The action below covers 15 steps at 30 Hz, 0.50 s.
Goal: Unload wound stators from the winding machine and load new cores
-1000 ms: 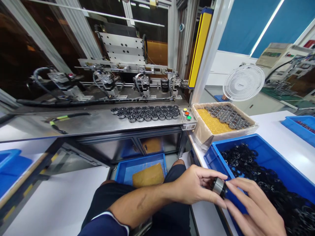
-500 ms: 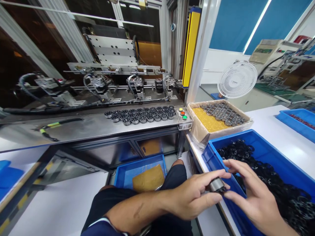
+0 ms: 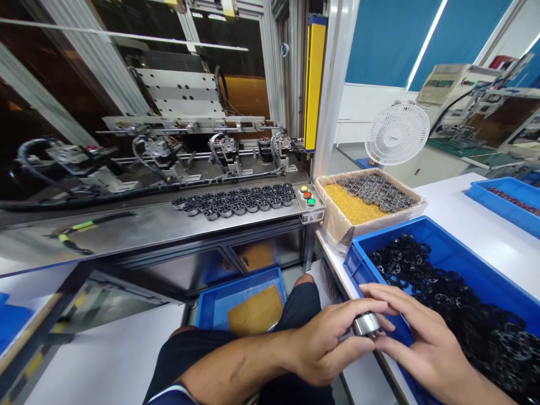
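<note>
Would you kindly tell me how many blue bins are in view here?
3, possibly more out of frame: the blue bin of black rings by the hands, a blue bin at far right, and a blue bin under the bench holding a brown pad.

Left hand (image 3: 324, 343) and right hand (image 3: 426, 346) meet, fingers (image 3: 363, 308) curled, pinching.

Left hand (image 3: 333, 343) and right hand (image 3: 426, 343) together pinch a small silver metal cylinder (image 3: 366, 324) at the near rim of a blue plastic bin (image 3: 358, 264) of black rings, on the white counter (image 3: 472, 225).
</note>
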Motion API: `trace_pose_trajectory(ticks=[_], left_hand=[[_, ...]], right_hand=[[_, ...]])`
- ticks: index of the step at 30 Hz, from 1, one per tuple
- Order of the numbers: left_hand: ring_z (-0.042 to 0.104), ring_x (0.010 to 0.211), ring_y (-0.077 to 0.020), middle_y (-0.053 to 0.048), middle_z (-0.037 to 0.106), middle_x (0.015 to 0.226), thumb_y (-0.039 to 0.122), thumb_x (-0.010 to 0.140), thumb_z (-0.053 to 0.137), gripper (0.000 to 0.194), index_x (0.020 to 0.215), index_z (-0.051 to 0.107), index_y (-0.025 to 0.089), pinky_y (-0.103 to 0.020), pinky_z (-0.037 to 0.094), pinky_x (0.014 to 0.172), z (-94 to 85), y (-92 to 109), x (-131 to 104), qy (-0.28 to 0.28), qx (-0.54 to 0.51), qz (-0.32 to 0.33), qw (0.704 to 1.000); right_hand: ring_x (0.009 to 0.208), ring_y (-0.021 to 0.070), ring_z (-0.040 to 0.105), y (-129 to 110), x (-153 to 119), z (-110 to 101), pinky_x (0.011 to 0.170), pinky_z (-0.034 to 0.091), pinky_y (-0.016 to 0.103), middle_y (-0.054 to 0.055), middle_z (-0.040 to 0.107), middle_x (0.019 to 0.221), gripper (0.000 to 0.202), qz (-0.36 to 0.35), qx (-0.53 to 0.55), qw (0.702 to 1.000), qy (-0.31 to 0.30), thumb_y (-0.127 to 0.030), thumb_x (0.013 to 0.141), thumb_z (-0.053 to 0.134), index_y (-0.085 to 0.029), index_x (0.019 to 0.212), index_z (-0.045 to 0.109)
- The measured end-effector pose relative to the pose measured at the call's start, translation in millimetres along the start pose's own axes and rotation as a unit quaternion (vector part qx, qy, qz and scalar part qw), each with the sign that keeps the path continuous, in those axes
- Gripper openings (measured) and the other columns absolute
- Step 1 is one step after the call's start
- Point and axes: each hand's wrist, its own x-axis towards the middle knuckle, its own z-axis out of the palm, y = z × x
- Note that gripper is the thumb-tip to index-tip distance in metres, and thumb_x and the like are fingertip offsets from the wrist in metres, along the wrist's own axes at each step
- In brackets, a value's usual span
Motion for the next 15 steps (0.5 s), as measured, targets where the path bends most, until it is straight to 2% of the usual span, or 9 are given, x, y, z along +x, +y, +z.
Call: trace_pose_trajectory(ticks=[5, 10, 13, 15], left_hand=[[0.061, 0.125, -0.0270, -0.021, 0.062, 0.131, 0.024, 0.101, 0.043, 0.050, 0.149, 0.034, 0.016, -0.044, 0.051, 0.106, 5.0, 0.7, -0.7, -0.010, -0.011, 0.023, 1.000], [0.062, 0.124, -0.0272, -0.020, 0.062, 0.130, 0.026, 0.102, 0.041, 0.046, 0.147, 0.037, 0.016, -0.043, 0.052, 0.104, 9.4, 0.6, 1.3, -0.001, -0.035, 0.004, 0.999], [0.066, 0.116, -0.0239, -0.020, 0.062, 0.128, 0.028, 0.102, 0.043, 0.046, 0.146, 0.039, 0.015, -0.040, 0.054, 0.101, 1.3, 3.1, -0.7, 0.008, -0.002, -0.022, 1.000], [0.065, 0.115, -0.0241, -0.021, 0.061, 0.127, 0.030, 0.100, 0.048, 0.047, 0.143, 0.046, 0.011, -0.040, 0.053, 0.101, -16.3, 7.9, -6.3, 0.036, 0.080, -0.053, 0.995]], right_hand=[[0.093, 0.0156, 0.075, -10.5, 3.3, 1.2, 0.083, 0.062, 0.020, 0.001, 0.077, 0.106, 0.029, 0.031, 0.042, 0.999, -0.006, -0.016, 0.088, 0.066, -0.025, 0.116, 0.068], [0.090, 0.0157, 0.076, -10.9, 2.7, 0.7, 0.080, 0.062, 0.019, 0.001, 0.077, 0.104, 0.025, 0.031, 0.023, 0.999, -0.011, -0.020, 0.090, 0.065, -0.025, 0.114, 0.068], [0.093, 0.0187, 0.076, 3.9, -9.1, -0.2, 0.085, 0.062, 0.022, 0.005, 0.076, 0.113, 0.038, -0.018, -0.061, 0.998, -0.014, -0.035, 0.089, 0.070, -0.022, 0.124, 0.064], [0.098, 0.0231, 0.075, 23.0, -18.9, 2.4, 0.086, 0.064, 0.027, 0.008, 0.073, 0.121, 0.056, -0.060, -0.126, 0.990, -0.012, -0.044, 0.086, 0.072, -0.019, 0.134, 0.060]])
